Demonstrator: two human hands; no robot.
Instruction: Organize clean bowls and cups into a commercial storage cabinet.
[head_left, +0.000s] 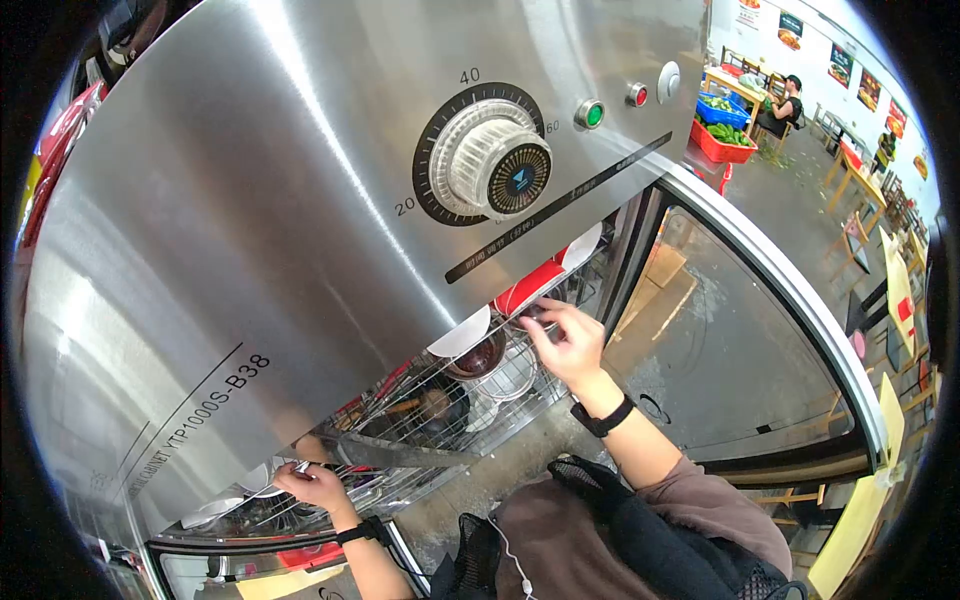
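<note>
I stand in front of an open stainless steel cabinet (330,180) with glass doors. My right hand (570,345) is at the front edge of a wire rack (410,392), its fingers curled over the wire beside a red thing (530,287). My left hand (313,488) is closed at the other end of the same rack's front edge; its fingertips are partly hidden. A dark brown bowl (480,357) and a white bowl (508,377) show between the hands. Lower down a dark pan (440,408) is seen through the wires.
The right glass door (740,350) swings out beside my right arm; the left door (270,565) stands open too. A round dial (518,178) is on the cabinet front. Farther off are red and blue crates (722,148) of green vegetables, a seated person (783,108), tables and chairs.
</note>
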